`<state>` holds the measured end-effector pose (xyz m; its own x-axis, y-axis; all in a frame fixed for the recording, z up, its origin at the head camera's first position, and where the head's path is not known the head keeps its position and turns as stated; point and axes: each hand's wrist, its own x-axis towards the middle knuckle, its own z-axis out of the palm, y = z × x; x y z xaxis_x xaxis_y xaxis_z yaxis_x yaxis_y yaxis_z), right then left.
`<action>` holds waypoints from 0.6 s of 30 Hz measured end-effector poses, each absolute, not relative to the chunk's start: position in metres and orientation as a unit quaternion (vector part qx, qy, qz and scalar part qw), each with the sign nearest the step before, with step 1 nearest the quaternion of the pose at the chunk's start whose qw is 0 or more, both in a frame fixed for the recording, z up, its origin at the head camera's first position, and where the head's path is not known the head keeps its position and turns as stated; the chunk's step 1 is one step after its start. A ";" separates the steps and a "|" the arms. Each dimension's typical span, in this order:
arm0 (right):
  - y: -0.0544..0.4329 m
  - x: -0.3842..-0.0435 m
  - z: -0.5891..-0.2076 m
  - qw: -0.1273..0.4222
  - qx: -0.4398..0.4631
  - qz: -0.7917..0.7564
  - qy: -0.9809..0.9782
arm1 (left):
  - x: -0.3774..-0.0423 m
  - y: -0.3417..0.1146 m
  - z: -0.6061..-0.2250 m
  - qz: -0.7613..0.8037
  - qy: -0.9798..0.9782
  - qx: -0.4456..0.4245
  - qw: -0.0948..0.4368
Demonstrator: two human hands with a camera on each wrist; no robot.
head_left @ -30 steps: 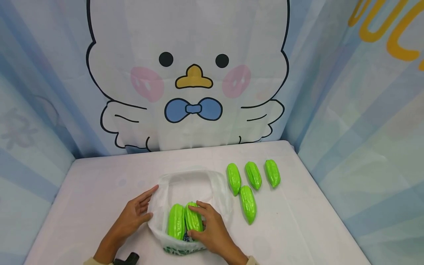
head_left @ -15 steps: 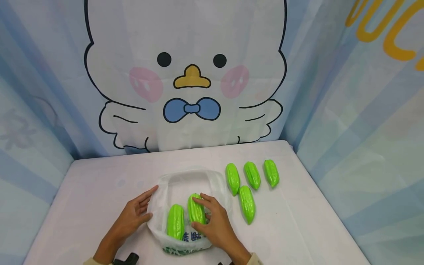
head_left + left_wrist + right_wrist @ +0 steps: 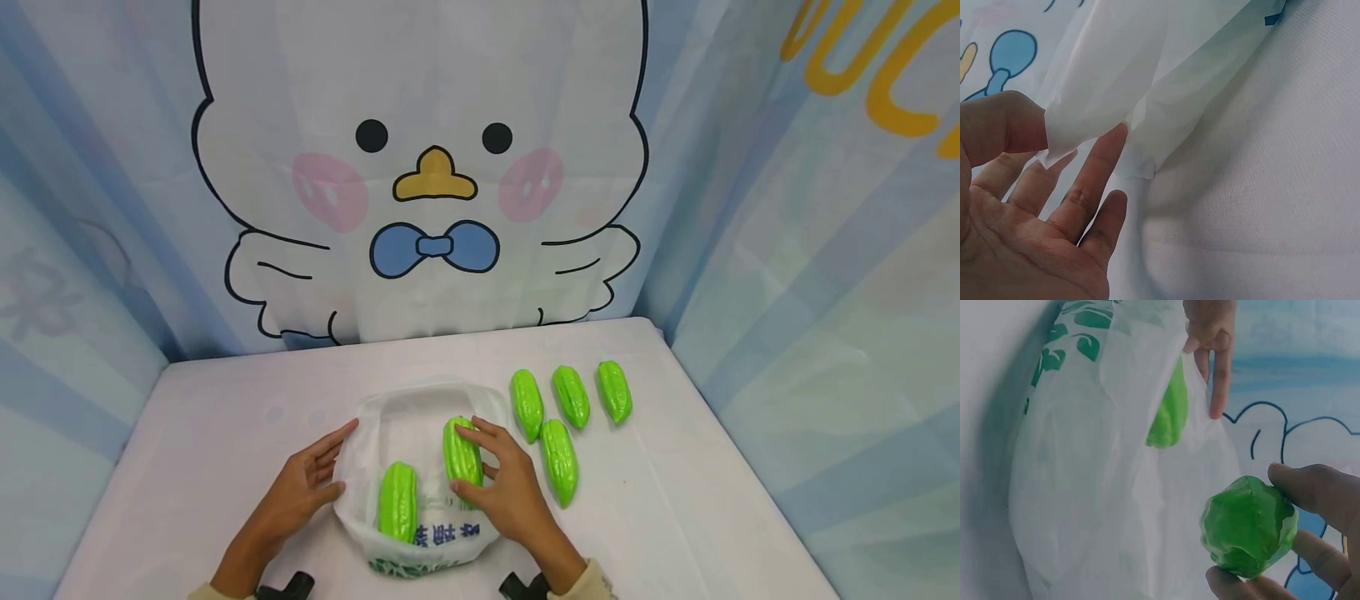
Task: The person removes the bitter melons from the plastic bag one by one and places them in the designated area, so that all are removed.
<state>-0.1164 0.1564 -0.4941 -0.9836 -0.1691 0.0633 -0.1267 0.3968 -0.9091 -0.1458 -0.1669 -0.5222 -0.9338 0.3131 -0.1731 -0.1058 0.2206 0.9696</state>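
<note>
A white plastic bag (image 3: pixel 360 500) with printed lettering stands wide open on the table. Inside it lies one bright green, ridged bitter melon (image 3: pixel 397 502). My right hand (image 3: pixel 510 487) grips a second bitter melon (image 3: pixel 461 454) between thumb and fingers over the bag's right side; its rounded, knobbly end faces the camera in the right wrist view. At the bag's left rim is my left hand (image 3: pixel 303 487), thumb and straight fingers spread apart and touching the thin plastic (image 3: pixel 1110 75).
Several more bitter melons lie right of the bag: three in a back row, with the rightmost melon (image 3: pixel 615 392) farthest out, and a nearer melon (image 3: pixel 559 463) in front. A cartoon-printed curtain (image 3: pixel 435 308) hangs behind the white table (image 3: pixel 675 500).
My right hand has lifted the bitter melon from beside the other one in the bag and moved it up and to the right, uncovering the blue lettering. The left hand stays in place.
</note>
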 end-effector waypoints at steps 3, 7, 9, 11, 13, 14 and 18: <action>0.161 -0.118 -0.491 0.011 -0.083 -0.541 0.837 | -0.146 -0.167 -0.522 0.621 0.762 0.066 0.172; 0.168 -0.120 -0.487 -0.003 -0.074 -0.544 0.836 | -0.147 -0.167 -0.523 0.622 0.760 0.066 0.175; 0.172 -0.122 -0.486 -0.011 -0.067 -0.546 0.835 | -0.147 -0.167 -0.523 0.623 0.760 0.068 0.173; 0.176 -0.123 -0.484 -0.019 -0.062 -0.548 0.834 | -0.147 -0.166 -0.522 0.622 0.761 0.070 0.172; 0.180 -0.124 -0.482 -0.024 -0.054 -0.548 0.834 | -0.147 -0.166 -0.522 0.620 0.762 0.069 0.171; 0.182 -0.124 -0.480 -0.028 -0.052 -0.547 0.835 | -0.147 -0.166 -0.522 0.619 0.763 0.069 0.171; 0.191 -0.127 -0.477 -0.039 -0.043 -0.541 0.839 | -0.146 -0.166 -0.522 0.618 0.764 0.065 0.172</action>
